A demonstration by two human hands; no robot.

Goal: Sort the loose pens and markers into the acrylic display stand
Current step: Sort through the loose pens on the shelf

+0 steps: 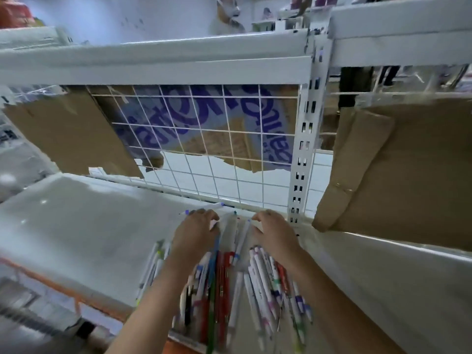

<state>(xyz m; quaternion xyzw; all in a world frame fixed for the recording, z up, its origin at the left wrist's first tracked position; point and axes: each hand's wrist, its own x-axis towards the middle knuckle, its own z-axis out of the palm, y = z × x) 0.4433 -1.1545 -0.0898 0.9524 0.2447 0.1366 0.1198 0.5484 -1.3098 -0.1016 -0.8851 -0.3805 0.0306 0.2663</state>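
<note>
Both grips (195,232) (274,232) blurred over pens (219,277)

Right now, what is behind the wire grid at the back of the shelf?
Behind the wire grid hang torn cardboard and a sheet with purple lettering. Lower down, a pale surface shows through; the cardboard hides whatever lies behind it.

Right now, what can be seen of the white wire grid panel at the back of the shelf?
The white wire grid panel stands upright behind the grey shelf board, thin metal-looking wires crossing into square openings. It runs up to the white slotted upright post on its right. Torn brown cardboard with purple print shows through it. Neither hand touches it.
</note>
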